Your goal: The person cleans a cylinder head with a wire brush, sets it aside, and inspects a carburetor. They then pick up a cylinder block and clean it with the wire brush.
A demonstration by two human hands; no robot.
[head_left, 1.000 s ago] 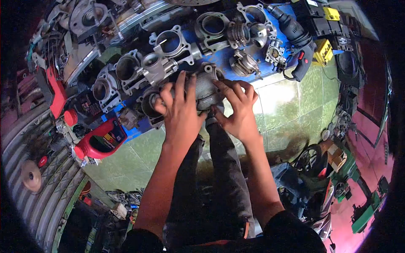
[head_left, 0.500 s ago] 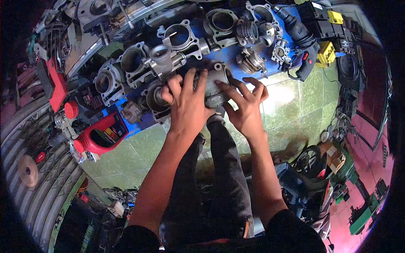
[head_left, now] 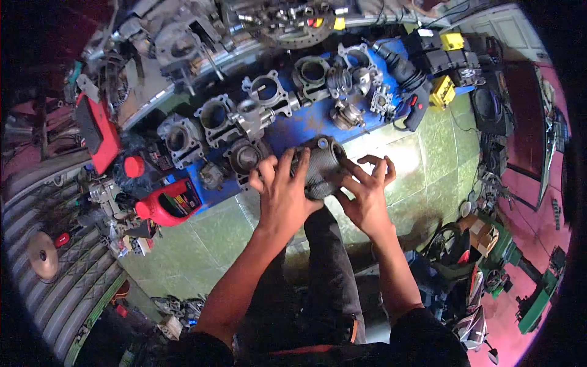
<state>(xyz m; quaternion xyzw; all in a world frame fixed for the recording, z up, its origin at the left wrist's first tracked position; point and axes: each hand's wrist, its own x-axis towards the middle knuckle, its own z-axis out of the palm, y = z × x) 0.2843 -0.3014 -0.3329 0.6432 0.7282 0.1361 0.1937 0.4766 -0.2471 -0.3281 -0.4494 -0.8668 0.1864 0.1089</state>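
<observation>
A dark grey engine cylinder (head_left: pixel 322 170) with a rough, finely textured outer wall is held between my two hands, above the front edge of the blue bench. My left hand (head_left: pixel 282 197) grips its left side, fingertips over the top and thumb underneath. At the right end, my right hand (head_left: pixel 367 199) has its thumb and index finger against the rim, while its other fingers are bent and lifted. The inside of the cylinder is mostly hidden. Just left of my left fingers sits another cylinder block (head_left: pixel 246 158).
Several cylinder blocks (head_left: pixel 215 114) and a carburetor-like part (head_left: pixel 348 114) stand on the blue bench (head_left: pixel 306 125). A red oil bottle (head_left: pixel 164 205) lies at its left end. A power tool (head_left: pixel 416 110) and yellow boxes (head_left: pixel 443 92) are at the right. Green tiled floor (head_left: pixel 177 251) lies below.
The view has tilted up, so the bench and hands appear lower and more of the back shows. Both hands still hold the cylinder, with little visible shift in grip.
</observation>
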